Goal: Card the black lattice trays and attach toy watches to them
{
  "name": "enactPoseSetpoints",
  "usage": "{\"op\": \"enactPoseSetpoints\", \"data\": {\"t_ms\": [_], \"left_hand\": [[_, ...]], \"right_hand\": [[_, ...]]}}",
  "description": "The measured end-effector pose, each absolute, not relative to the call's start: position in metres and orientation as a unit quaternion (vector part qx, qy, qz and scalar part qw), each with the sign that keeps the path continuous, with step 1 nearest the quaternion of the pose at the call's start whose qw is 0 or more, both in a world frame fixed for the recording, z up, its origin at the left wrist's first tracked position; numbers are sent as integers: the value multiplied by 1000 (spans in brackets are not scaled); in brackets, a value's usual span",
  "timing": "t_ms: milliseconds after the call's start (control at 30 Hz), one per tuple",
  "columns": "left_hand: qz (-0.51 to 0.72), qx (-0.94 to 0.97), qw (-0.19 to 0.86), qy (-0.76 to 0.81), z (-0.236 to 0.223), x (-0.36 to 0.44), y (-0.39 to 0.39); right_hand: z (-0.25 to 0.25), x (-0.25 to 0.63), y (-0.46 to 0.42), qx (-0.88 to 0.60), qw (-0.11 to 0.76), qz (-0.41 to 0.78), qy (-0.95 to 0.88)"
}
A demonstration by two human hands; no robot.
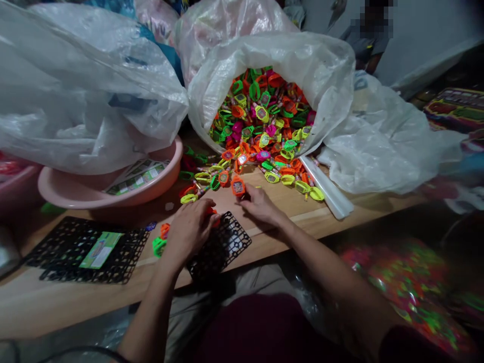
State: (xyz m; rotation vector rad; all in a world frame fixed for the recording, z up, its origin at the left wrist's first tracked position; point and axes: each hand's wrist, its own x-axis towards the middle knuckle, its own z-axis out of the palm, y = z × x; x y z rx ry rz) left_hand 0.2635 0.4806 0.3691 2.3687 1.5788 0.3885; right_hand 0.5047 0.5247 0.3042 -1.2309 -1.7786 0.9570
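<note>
Fingers on the right hand (262,206) bend down close together, right beside an orange toy watch (238,186), and it is hard to tell if they pinch it. That watch lies flat on the wooden bench (75,307), face up, with its long strap pointing away from the person, toward a big pile of bright toy watches (260,118) spilling from a white plastic sack (272,53). Fingers on the left hand (189,232) curl tight over a red-orange piece (213,217), mostly hidden, above a black plastic grid (223,247). A green watch (159,247) lies just beside that hand, and a pink basin (56,194) sits farther left
</note>
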Motion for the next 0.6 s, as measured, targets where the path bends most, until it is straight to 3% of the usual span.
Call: {"op": "enactPoseSetpoints", "data": {"t_ms": [100,200,433,600], "left_hand": [[154,813,147,542,368,263,482],[168,806,163,543,366,261,483],[202,784,167,563,364,261,475],[162,817,114,541,370,266,471]], "right_hand": [[289,477,510,-428,410,503,-630],[277,458,506,-404,410,534,-619],[261,445,499,-444,371,365,-729],[260,440,495,-414,326,332,-782]]}}
